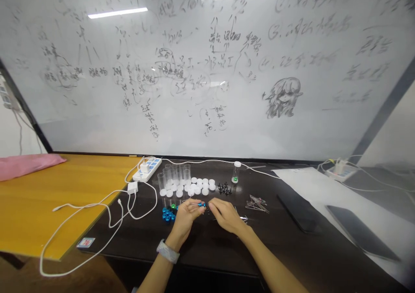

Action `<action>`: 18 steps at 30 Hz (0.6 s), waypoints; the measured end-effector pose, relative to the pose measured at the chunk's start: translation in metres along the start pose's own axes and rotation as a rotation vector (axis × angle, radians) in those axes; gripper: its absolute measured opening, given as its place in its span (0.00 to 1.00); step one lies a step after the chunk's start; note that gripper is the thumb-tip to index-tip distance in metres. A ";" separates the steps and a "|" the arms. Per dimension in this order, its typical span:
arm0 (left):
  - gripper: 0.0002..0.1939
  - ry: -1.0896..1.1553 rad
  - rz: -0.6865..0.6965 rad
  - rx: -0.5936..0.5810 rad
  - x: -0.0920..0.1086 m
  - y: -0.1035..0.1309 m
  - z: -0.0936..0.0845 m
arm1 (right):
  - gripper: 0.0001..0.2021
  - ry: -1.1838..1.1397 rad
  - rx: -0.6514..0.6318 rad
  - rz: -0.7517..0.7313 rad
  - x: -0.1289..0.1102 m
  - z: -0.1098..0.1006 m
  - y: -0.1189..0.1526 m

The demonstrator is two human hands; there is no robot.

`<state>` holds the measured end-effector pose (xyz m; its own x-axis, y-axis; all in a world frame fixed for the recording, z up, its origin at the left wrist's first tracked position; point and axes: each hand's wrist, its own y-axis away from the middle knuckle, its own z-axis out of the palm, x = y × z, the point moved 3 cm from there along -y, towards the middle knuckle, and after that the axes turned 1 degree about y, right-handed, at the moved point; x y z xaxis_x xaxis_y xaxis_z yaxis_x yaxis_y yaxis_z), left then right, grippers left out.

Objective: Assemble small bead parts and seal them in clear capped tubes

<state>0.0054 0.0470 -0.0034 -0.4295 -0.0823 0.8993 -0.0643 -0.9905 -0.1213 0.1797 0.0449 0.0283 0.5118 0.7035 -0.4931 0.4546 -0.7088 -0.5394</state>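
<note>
Two small, round, shiny blue beads (202,204) are held above the dark brown bench (207,243), between its front and back edges, pinched by the left hand (185,216). The right hand (225,215) is bunched beside them; its grip cannot be told. If the pinch were loosened, the beads could be lost over the front edge, being round.

Caps (199,186) lie left of 1 upright vial (236,172), behind the beads (167,216).
</note>
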 end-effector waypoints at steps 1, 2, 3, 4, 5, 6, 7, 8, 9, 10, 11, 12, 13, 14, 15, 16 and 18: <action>0.18 0.000 0.000 -0.003 0.000 0.000 0.000 | 0.08 -0.001 -0.002 0.004 0.000 0.000 0.000; 0.18 0.000 0.001 -0.007 0.000 0.000 0.001 | 0.06 -0.008 -0.009 0.009 0.000 0.000 0.000; 0.18 0.000 0.002 -0.011 0.001 0.001 0.001 | 0.06 -0.016 -0.019 0.012 0.000 0.000 0.000; 0.17 0.000 0.003 -0.013 0.001 0.001 0.002 | 0.06 -0.018 -0.025 0.010 0.000 0.001 0.000; 0.17 0.000 0.005 -0.011 0.002 0.001 0.002 | 0.06 -0.012 -0.025 0.002 -0.001 0.000 0.000; 0.17 0.000 0.005 -0.007 0.002 0.001 0.002 | 0.07 0.001 -0.018 -0.003 -0.001 0.000 0.000; 0.18 0.001 0.003 -0.004 0.002 0.001 0.002 | 0.10 0.012 -0.010 -0.004 -0.001 0.000 0.000; 0.18 0.004 0.001 -0.003 0.002 0.001 0.002 | 0.10 0.016 -0.007 0.000 -0.001 0.000 0.000; 0.18 0.006 -0.004 -0.002 0.002 0.002 0.002 | 0.09 0.013 -0.008 0.007 0.000 0.001 0.000; 0.18 0.008 -0.007 -0.001 0.002 0.002 0.002 | 0.07 0.004 -0.016 0.013 0.000 0.001 0.000; 0.18 0.010 -0.007 -0.001 0.002 0.002 0.003 | 0.06 -0.002 -0.022 0.015 0.001 0.002 0.000; 0.18 0.011 -0.005 0.000 0.002 0.002 0.003 | 0.06 -0.001 -0.023 0.010 0.001 0.002 0.000; 0.18 0.010 -0.002 -0.002 0.002 0.002 0.003 | 0.06 0.007 -0.017 0.003 0.001 0.002 0.000; 0.18 0.009 0.002 -0.005 0.002 0.002 0.003 | 0.08 0.015 -0.007 -0.001 0.001 0.002 0.000; 0.18 0.007 0.006 -0.008 0.002 0.002 0.002 | 0.10 0.017 0.001 0.001 0.001 0.002 0.000; 0.18 0.005 0.008 -0.012 0.001 0.001 0.002 | 0.10 0.010 0.004 0.008 0.001 0.002 0.000; 0.18 0.001 0.009 -0.011 0.000 0.001 0.002 | 0.06 -0.017 -0.010 0.023 0.001 0.002 0.000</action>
<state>0.0065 0.0461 -0.0026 -0.4307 -0.0909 0.8979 -0.0700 -0.9886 -0.1336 0.1789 0.0456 0.0260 0.5100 0.6876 -0.5169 0.4503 -0.7254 -0.5206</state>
